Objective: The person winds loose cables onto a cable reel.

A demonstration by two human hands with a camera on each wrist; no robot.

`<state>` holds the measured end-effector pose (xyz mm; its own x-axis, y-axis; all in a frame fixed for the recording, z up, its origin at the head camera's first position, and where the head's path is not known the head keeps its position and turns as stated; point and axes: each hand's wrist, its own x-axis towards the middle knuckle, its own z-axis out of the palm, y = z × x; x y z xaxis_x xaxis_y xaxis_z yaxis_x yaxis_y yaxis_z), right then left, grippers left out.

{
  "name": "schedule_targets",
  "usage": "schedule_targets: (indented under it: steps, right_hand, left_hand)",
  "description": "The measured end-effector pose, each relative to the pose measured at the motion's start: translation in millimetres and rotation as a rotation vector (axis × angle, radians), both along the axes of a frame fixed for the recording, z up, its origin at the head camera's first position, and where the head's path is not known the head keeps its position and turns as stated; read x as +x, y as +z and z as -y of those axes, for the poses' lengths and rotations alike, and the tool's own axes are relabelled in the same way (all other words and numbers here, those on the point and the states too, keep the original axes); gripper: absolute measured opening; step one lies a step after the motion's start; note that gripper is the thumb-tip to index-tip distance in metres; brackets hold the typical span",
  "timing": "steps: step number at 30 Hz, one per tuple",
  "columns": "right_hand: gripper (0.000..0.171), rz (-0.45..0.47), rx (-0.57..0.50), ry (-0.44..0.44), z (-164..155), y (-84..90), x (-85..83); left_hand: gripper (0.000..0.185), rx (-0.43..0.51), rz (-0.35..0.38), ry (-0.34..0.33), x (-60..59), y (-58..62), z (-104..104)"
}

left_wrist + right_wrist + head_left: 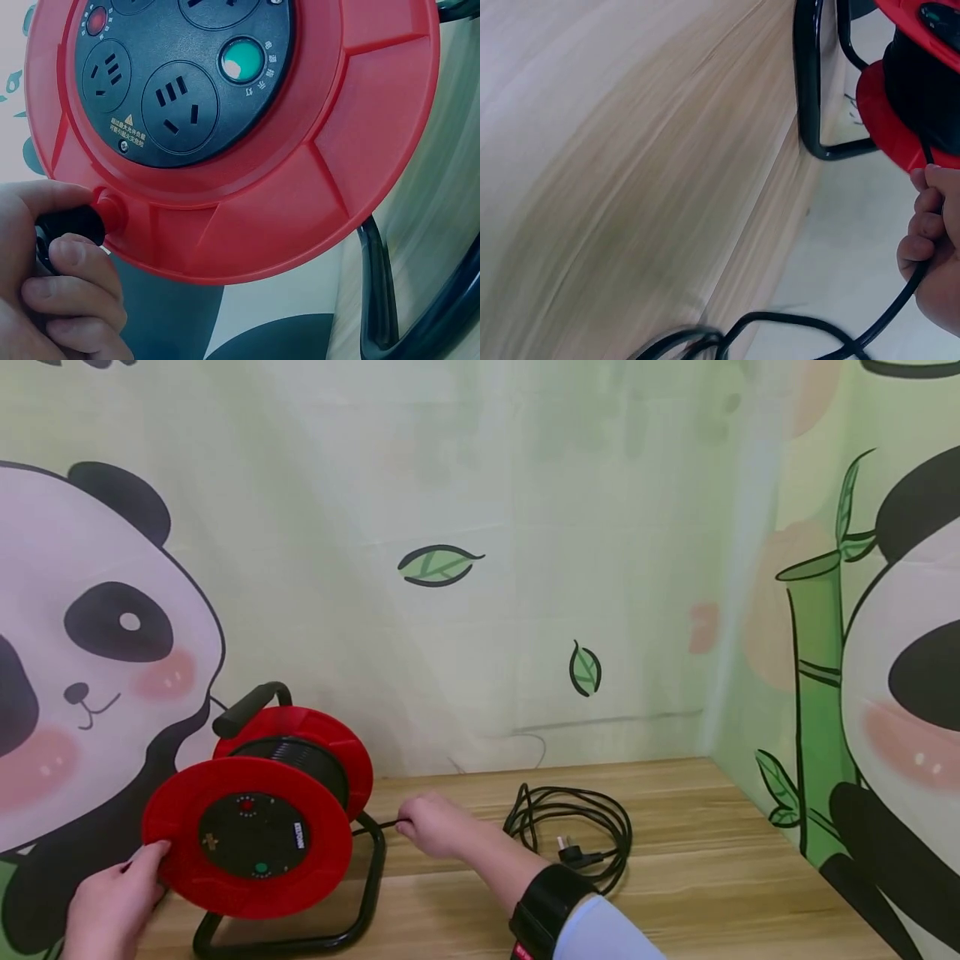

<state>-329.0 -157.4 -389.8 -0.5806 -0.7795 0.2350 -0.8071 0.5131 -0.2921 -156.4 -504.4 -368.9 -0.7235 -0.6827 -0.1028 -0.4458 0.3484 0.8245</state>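
A red cable reel (176,810) with a black socket panel stands on a black tube frame (372,881) at the left. Black cable (288,753) is wound on its drum. My left hand (112,897) grips the black crank knob (75,223) on the reel's front disc, fingers curled round it. To the right of the reel, my right hand (435,827) holds the cable (900,300) in curled fingers, close to the drum in the right wrist view. The loose cable coil (618,827) lies on the table, with its plug (572,853) inside the loops.
The wooden table (720,843) meets a printed cloth backdrop (525,610) with pandas and leaves at the back and sides. A black carrying handle (251,708) rises above the reel. A black band (551,902) circles my right wrist.
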Motion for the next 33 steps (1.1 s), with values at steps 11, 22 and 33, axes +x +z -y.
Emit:
schedule_targets:
  steps: [11, 22, 33]
  right_hand:
    - [0.023, 0.090, 0.013, -0.104, -57, 4.9, -21.3]
    - [0.031, 0.064, 0.119, -0.209, -112, 7.2, -33.3]
    - [0.026, -0.039, 0.233, -0.372, -172, 2.6, -56.4]
  left_hand:
    - [0.085, -0.020, -0.033, 0.047, -0.9, 2.9, -3]
    - [0.089, 0.007, -0.027, 0.044, -3.8, -2.7, -5]
    - [0.087, -0.015, -0.027, 0.061, -4.5, -2.9, -3]
